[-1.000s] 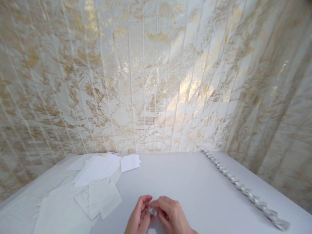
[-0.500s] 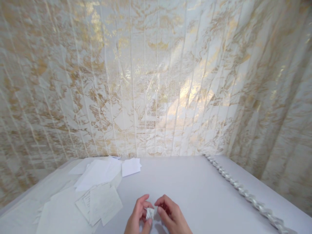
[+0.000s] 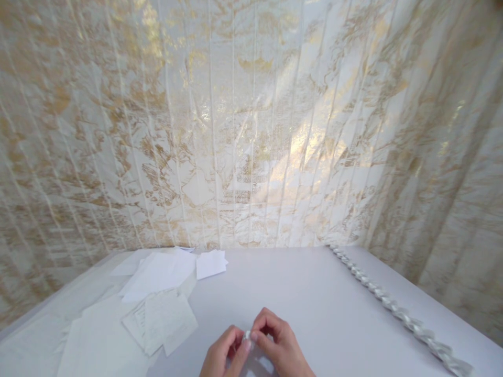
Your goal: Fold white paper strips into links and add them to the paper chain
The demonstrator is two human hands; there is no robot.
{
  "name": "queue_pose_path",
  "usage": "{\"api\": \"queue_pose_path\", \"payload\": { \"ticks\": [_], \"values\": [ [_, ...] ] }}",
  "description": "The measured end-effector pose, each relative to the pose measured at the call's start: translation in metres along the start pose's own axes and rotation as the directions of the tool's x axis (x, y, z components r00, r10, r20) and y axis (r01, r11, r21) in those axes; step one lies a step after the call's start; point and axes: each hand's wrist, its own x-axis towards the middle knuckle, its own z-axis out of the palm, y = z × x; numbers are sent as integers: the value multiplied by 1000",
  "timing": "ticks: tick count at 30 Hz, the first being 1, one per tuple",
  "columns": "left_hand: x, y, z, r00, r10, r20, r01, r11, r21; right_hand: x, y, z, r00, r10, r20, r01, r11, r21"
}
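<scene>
Low in the middle of the view, my left hand (image 3: 225,352) is closed with thumb and fingers round a small folded piece of white paper (image 3: 247,335). From the other side, the thumb and index finger of my right hand (image 3: 278,343) pinch the same piece at its right edge. Most of the piece is hidden by my fingertips, so its folds do not show. Both hands hover just over the white table (image 3: 314,293), with a shadow beneath them.
Loose sheets and cut papers (image 3: 163,319) lie overlapping on the left. A small stack of white paper (image 3: 211,264) rests at the back. Along the right side runs a long braided strip (image 3: 387,301), silvery white. A patterned curtain (image 3: 196,131) hangs behind the table.
My right hand has come in and taken hold of the folded paper. My left fingers have curled closer round it, and less of the paper shows. The view has tilted slightly.
</scene>
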Motion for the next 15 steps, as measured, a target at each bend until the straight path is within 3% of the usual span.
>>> {"api": "queue_pose_path", "payload": {
  "ticks": [5, 11, 15],
  "values": [
    [-2, 7, -2, 999, -48, -4, 48, 998, 49, -3, -3, 3, 1000, 13, 21, -11, 998, -54],
    [-1, 6, 0, 995, -68, 77, 65, 997, 39, -5, -2, 6, 994, 27, 103, -28, 1000, 12],
    [0, 4, 2, 988, -104, 110, 102, 995, 19, -4, -2, 7, 999, -12, 35, 13, 1000, -13]
  ]
}}
